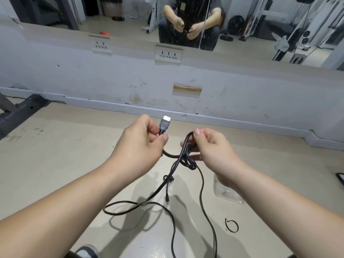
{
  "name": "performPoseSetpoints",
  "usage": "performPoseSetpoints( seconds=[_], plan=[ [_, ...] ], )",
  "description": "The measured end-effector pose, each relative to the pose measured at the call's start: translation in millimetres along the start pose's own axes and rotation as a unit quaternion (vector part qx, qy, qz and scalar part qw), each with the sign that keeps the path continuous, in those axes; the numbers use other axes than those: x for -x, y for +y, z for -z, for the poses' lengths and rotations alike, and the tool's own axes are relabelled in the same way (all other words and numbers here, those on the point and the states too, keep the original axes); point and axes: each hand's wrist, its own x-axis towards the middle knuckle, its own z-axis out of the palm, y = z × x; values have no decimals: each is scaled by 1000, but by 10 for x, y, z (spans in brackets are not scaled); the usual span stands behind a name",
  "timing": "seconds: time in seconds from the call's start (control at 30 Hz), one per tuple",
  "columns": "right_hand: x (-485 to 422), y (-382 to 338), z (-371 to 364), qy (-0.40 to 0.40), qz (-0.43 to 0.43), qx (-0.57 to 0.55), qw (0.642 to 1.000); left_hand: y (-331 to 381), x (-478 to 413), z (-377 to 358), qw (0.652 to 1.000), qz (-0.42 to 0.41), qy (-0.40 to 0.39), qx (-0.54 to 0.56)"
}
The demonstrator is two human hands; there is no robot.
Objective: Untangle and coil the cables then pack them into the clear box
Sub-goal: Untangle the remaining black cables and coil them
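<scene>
— Left hand [138, 144]?
— Clamped on the black cable [157, 189] right behind its silver-tipped plug [164, 123], thumb against curled fingers [152, 127], plug end pointing up and away.
— Right hand [212, 148]?
— Pinching a raised loop of the same cable between thumb and forefinger, remaining fingers curled beneath. Just under that pinch, a tight knot [189, 162], held in the air between both hands.
— Rest of the cable?
— Hanging from the knot down to the floor [65, 164], then lying in loose loops towards the near edge. Caught partway down, a thinner lead [167, 190] with a small plug dangling.
— Clear box [230, 197]?
— On the floor to the right, partly hidden under the right wrist; contents impossible to tell.
— Anything else?
— A small black ring-shaped tie [231, 225] near the box, apart from the cables. Ahead, wall sockets [168, 54] under a mirror [130, 15].
</scene>
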Motion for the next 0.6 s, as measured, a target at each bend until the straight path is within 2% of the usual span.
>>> performPoseSetpoints(
  seconds=[0.1, 0.2, 0.3, 0.37, 0.6],
  plan=[
    [12, -15, 0, -20, -30, -44, 998, -69, -71, 121, 996, 46, -21, -73],
    [36, -34, -11, -61, -79, -129, 987, -103, -37, 101, 988, 9, -30, -151],
    [59, -78, -48, -113, -103, -193, 969, -62, 52, -27, 992, -43, -66, -103],
    [76, -100, -76, -136, -98, -198, 966, -46, 80, -85, 990, -64, -97, -82],
    [97, -112, -69, -220, -148, -186, 946, -43, 82, -77, 991, -82, -91, -61]
  ],
)
